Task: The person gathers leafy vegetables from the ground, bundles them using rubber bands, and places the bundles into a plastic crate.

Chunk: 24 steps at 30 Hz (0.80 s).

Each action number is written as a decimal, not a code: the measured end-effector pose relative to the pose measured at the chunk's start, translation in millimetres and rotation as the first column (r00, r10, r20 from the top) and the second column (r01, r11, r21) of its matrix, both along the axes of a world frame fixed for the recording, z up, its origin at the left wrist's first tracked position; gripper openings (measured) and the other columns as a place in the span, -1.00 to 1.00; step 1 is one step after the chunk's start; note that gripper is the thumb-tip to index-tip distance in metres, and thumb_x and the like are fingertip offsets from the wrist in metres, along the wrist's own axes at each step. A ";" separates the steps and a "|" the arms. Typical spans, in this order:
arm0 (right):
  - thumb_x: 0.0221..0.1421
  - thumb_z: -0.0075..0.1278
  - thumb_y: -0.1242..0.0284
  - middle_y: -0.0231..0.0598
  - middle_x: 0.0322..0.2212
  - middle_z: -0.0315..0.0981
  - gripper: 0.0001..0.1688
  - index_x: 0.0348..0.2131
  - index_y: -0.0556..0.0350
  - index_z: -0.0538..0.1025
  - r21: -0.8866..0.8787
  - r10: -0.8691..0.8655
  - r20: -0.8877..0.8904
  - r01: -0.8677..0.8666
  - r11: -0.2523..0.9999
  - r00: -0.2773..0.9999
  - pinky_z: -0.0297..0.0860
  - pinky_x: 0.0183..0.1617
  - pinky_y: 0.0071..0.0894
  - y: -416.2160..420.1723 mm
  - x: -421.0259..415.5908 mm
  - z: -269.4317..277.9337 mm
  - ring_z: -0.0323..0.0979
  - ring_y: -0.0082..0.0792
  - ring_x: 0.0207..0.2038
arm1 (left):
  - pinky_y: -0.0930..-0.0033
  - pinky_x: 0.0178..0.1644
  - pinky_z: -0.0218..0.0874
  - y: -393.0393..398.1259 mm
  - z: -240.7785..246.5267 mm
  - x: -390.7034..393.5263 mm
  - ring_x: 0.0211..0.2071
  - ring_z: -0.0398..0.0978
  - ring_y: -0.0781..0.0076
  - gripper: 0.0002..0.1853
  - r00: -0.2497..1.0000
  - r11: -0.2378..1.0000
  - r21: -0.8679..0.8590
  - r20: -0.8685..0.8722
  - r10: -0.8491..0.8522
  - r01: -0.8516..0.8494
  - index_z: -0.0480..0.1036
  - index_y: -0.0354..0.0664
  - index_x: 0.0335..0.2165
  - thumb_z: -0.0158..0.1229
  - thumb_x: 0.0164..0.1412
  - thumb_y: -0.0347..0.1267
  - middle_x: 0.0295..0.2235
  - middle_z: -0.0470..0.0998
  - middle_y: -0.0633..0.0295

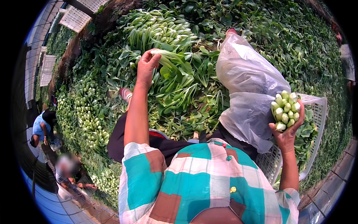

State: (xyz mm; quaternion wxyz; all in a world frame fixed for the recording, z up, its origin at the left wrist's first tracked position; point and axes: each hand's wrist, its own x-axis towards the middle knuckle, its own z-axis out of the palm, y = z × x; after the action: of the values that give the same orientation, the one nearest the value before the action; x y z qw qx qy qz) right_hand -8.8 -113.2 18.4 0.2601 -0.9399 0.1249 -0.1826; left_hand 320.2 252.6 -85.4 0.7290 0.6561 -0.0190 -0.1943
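Observation:
My left hand [149, 65] pinches the pale stem end of a leafy green [169, 56], whose leaves trail to the right over the pile. In front of it lies a heap of cut leafy greens [160, 29] with white-green stem ends. My right hand [288, 126] holds a bundle of leafy greens [285, 110], stem ends facing up, above a white plastic crate [320, 117]. Greens [303, 140] lie inside this crate; the bundle's leaves are hidden below its stems. A translucent plastic sheet [249, 75] covers my right leg, close to the bundle.
Rows of cut greens [89, 112] lie at the left. Two people are there, one in a blue shirt [42, 127], another crouching lower down [67, 173]. White crates stand at the upper left [74, 18] and far right [346, 60]. Leafy plants [296, 36] cover the ground at the upper right.

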 end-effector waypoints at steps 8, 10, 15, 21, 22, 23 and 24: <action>-0.40 0.32 -0.03 0.04 0.13 -0.09 0.38 0.21 0.05 -0.14 0.029 0.041 -0.023 -0.041 0.999 0.999 0.00 0.23 -0.06 -10.7 -2.2 9.4 -0.01 0.03 0.17 | 0.61 -0.44 0.20 -156.3 62.2 -155.5 -0.45 0.36 0.70 -0.67 0.697 0.714 -0.410 -0.222 -0.682 0.568 0.35 -0.23 -0.14 0.06 0.21 -0.24 -0.36 0.48 0.36; -0.43 0.33 -0.05 0.03 0.13 -0.09 0.40 0.21 0.05 -0.13 0.052 0.048 -0.029 -0.046 0.998 0.998 -0.01 0.24 -0.07 -10.5 -2.5 9.6 -0.02 0.04 0.18 | 0.58 -0.41 0.24 -183.6 64.2 -193.6 -0.43 0.39 0.65 -0.68 0.650 0.680 -0.420 -0.237 -0.722 0.602 0.35 -0.23 -0.15 0.12 0.16 -0.29 -0.35 0.48 0.32; -0.36 0.27 -0.10 0.04 0.12 -0.08 0.36 0.21 0.05 -0.13 -0.013 0.062 -0.054 -0.063 0.998 0.997 -0.02 0.25 -0.08 -6.8 -6.8 13.7 -0.04 0.06 0.18 | 0.49 -0.28 0.34 -197.3 71.0 -228.5 -0.34 0.46 0.54 -0.60 0.682 0.686 -0.480 -0.221 -0.697 0.546 0.27 -0.27 -0.06 0.13 0.14 -0.39 -0.23 0.47 0.23; -0.20 0.12 -0.17 0.06 0.15 -0.10 0.24 0.23 0.01 -0.13 -0.003 0.083 -0.118 -0.084 0.996 0.990 -0.04 0.26 -0.09 -6.1 -2.7 21.7 -0.03 0.04 0.19 | 0.53 -0.28 0.33 -198.9 65.5 -237.6 -0.36 0.46 0.56 -0.60 0.809 0.783 -0.275 -0.031 -0.587 0.557 0.25 -0.27 -0.07 0.15 0.12 -0.48 -0.22 0.40 0.26; -0.19 0.11 -0.16 0.07 0.15 -0.08 0.22 0.22 0.04 -0.11 0.002 0.091 -0.124 -0.092 0.996 0.988 -0.03 0.25 -0.09 -5.7 -0.5 24.7 -0.02 0.05 0.19 | 0.55 -0.31 0.33 -202.5 65.2 -240.4 -0.39 0.44 0.60 -0.62 0.822 0.789 -0.302 -0.032 -0.569 0.535 0.25 -0.25 -0.10 0.16 0.10 -0.48 -0.27 0.38 0.28; -0.17 0.10 -0.15 0.08 0.14 -0.06 0.20 0.22 0.06 -0.09 0.007 0.100 -0.131 -0.099 0.995 0.986 -0.03 0.25 -0.09 -5.7 1.6 27.5 0.00 0.06 0.18 | 0.57 -0.35 0.32 -207.1 65.6 -242.1 -0.43 0.41 0.63 -0.63 0.833 0.794 -0.329 -0.035 -0.551 0.511 0.24 -0.24 -0.14 0.17 0.09 -0.49 -0.32 0.35 0.31; -0.15 0.09 -0.14 0.09 0.15 -0.05 0.19 0.22 0.06 -0.10 0.011 0.107 -0.149 -0.107 0.994 0.983 -0.01 0.24 -0.08 -6.1 3.3 30.3 0.01 0.07 0.18 | 0.59 -0.39 0.31 -210.9 66.9 -243.4 -0.47 0.39 0.66 -0.64 0.845 0.798 -0.355 -0.039 -0.533 0.487 0.23 -0.23 -0.17 0.18 0.08 -0.49 -0.37 0.33 0.33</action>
State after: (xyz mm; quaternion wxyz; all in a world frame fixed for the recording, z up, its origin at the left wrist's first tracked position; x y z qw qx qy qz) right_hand -5.5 -119.2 48.7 0.2606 -0.9560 0.0937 -0.0972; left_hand 76.8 41.7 -18.5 0.7486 0.4793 -0.1776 -0.4223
